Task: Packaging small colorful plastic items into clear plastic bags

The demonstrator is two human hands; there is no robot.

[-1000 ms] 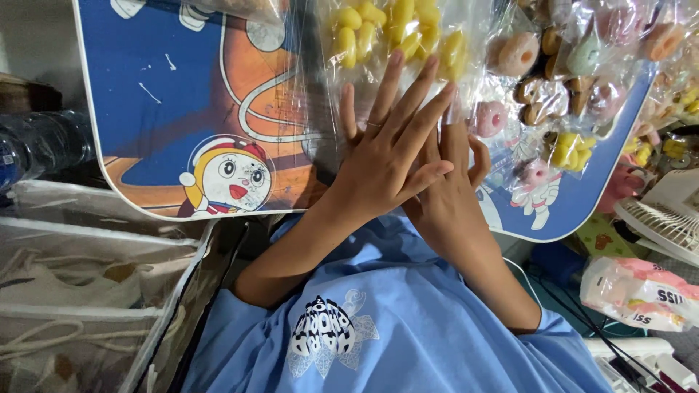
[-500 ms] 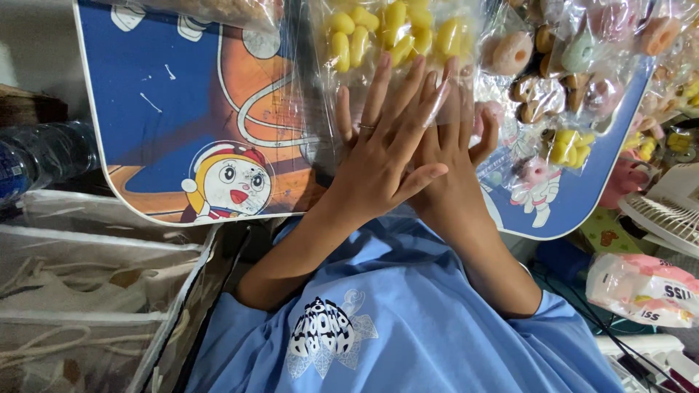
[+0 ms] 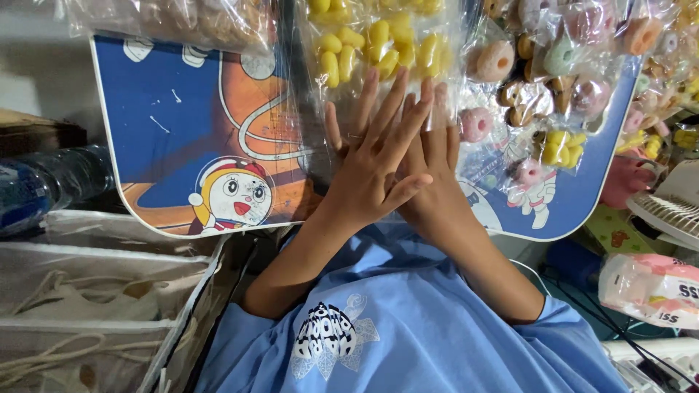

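Note:
My left hand [image 3: 368,171] lies flat on top of my right hand [image 3: 437,149], the two crossed at the wrists with fingers straight and slightly apart. Both rest on a clear plastic bag of small yellow pieces [image 3: 378,44] that lies on a blue lap table with a cartoon picture [image 3: 167,109]. Neither hand holds anything. My blue shirt fills the bottom of the view.
Clear bags of small doughnut-shaped, pastel-coloured pieces [image 3: 553,65] cover the table's right side. A water bottle [image 3: 44,182] lies at the left, above crumpled clear plastic bags [image 3: 87,291]. A white fan [image 3: 670,211] and a pink-and-white packet [image 3: 648,284] sit at the right.
The hands stay stacked in the same spot. The right thumb, spread out a second ago, has tucked in beneath the left hand, and the view has shifted slightly.

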